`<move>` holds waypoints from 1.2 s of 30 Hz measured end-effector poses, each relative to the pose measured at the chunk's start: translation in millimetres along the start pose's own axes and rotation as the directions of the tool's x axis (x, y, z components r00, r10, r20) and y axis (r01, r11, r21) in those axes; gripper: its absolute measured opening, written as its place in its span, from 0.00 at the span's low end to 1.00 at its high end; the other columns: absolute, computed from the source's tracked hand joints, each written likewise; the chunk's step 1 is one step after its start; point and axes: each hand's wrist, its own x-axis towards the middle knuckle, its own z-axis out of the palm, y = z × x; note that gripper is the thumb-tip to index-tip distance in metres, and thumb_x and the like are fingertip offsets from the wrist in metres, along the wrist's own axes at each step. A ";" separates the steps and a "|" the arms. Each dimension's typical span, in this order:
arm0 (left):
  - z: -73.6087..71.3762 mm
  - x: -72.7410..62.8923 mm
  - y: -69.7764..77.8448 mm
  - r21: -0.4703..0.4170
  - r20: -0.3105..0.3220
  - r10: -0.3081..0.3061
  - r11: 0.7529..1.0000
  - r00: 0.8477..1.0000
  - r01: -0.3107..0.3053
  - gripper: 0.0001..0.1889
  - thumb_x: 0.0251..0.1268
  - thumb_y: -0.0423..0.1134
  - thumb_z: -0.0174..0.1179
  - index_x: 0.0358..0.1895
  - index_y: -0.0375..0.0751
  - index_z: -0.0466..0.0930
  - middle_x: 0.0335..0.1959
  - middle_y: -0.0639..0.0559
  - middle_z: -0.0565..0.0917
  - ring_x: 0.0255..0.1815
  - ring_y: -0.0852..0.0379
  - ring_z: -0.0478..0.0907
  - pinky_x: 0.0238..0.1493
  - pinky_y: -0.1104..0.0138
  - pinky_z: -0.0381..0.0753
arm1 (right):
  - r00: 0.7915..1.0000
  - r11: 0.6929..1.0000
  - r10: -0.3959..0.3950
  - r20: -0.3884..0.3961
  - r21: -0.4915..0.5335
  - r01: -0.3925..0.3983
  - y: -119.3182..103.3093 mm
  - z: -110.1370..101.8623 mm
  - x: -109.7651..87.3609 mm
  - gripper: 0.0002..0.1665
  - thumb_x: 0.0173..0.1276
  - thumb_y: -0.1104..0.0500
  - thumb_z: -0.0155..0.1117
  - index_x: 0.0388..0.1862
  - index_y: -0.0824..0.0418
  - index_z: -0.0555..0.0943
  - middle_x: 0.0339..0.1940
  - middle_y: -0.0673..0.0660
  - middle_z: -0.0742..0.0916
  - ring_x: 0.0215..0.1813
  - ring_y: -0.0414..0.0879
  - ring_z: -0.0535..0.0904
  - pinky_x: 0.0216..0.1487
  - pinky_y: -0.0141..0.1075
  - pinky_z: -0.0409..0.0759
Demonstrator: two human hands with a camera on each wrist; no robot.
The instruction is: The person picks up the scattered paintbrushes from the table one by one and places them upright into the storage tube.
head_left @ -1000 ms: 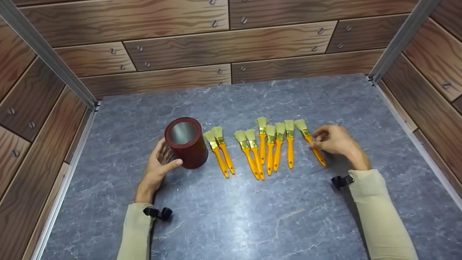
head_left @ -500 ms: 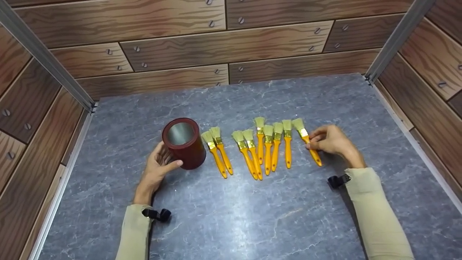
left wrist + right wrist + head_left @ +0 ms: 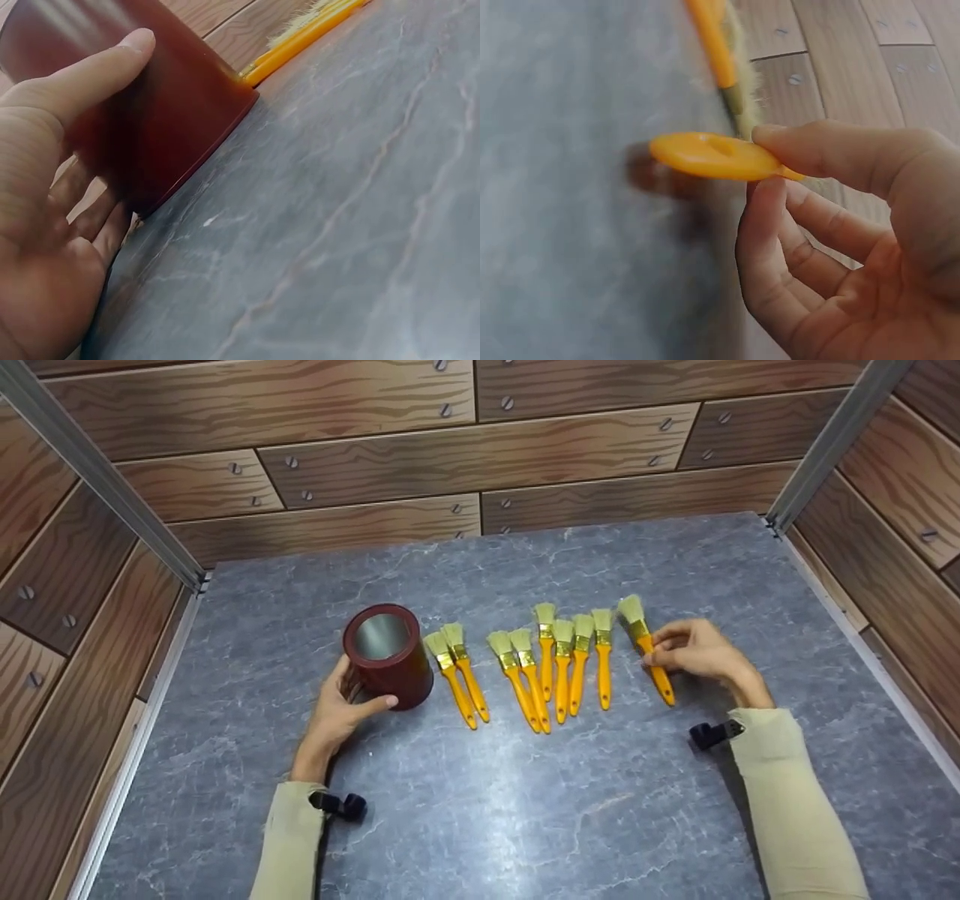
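Note:
A dark red can (image 3: 396, 679) with a silvery inside stands upright on the grey marbled table. My left hand (image 3: 341, 712) holds it from the left, thumb across the front and fingers behind; the left wrist view shows the thumb (image 3: 105, 75) against the can wall. My right hand (image 3: 697, 649) pinches a paintbrush (image 3: 646, 649) by its orange handle between thumb and fingertips. In the right wrist view the brush's handle end (image 3: 712, 155) sits over a blurred shadow, apart from the table. The bristles of this brush are mostly hidden there.
Two paintbrushes (image 3: 461, 679) lie just right of the can. Several more paintbrushes (image 3: 561, 679) lie in a loose row between these and my right hand, bristles away from me. Wood-patterned walls (image 3: 480, 457) enclose the table (image 3: 465, 810) at the back and sides.
The paintbrush in my right hand has come up slightly, its bristle end rising and shifting away from me. My left thumb has slid a little rightward on the can, which stays put.

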 end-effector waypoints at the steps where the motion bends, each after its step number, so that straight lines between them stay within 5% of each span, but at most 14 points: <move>1: -0.1 0.1 -0.2 0.015 0.003 0.008 1.000 1.000 -0.008 0.53 0.56 0.32 0.83 0.83 0.61 0.63 0.76 0.55 0.75 0.78 0.54 0.71 0.81 0.54 0.68 | 1.000 1.000 -0.012 -0.005 0.015 0.012 -3.6 -0.1 -1.1 0.27 0.69 0.58 0.77 0.60 0.73 0.81 0.42 0.55 0.88 0.38 0.38 0.85 0.42 0.31 0.87; 8: 0.1 -0.2 -2.9 0.057 0.017 0.037 0.998 0.999 -0.038 0.53 0.56 0.34 0.83 0.82 0.64 0.64 0.77 0.57 0.75 0.79 0.55 0.70 0.82 0.52 0.67 | 0.984 0.972 -0.168 -0.057 0.156 0.175 -39.2 13.8 -7.8 0.23 0.71 0.62 0.76 0.59 0.72 0.80 0.45 0.55 0.88 0.45 0.42 0.88 0.51 0.38 0.90; 16: -1.0 -0.9 -3.4 0.043 0.010 0.040 0.998 0.999 -0.040 0.54 0.55 0.32 0.83 0.83 0.63 0.63 0.77 0.56 0.75 0.79 0.55 0.71 0.81 0.54 0.68 | 0.929 0.902 -0.353 -0.107 0.226 0.369 -93.9 37.4 6.5 0.18 0.70 0.67 0.75 0.56 0.73 0.81 0.45 0.55 0.89 0.46 0.45 0.88 0.52 0.35 0.89; 25: 0.1 1.5 -4.4 0.045 0.018 0.052 0.998 0.999 -0.052 0.55 0.55 0.33 0.83 0.84 0.64 0.61 0.78 0.56 0.74 0.81 0.55 0.68 0.83 0.53 0.66 | 0.886 0.832 -0.456 -0.080 0.316 0.456 -154.1 66.9 29.7 0.15 0.74 0.68 0.70 0.56 0.73 0.81 0.46 0.58 0.90 0.46 0.47 0.89 0.54 0.39 0.90; 36: 2.7 2.3 -3.9 0.081 0.010 0.054 0.995 0.998 -0.055 0.56 0.52 0.34 0.85 0.83 0.68 0.62 0.76 0.59 0.76 0.77 0.57 0.73 0.81 0.53 0.68 | 0.837 0.774 -0.546 -0.014 0.374 0.511 -200.6 113.5 51.5 0.13 0.76 0.68 0.68 0.56 0.72 0.83 0.46 0.62 0.89 0.46 0.49 0.89 0.54 0.42 0.90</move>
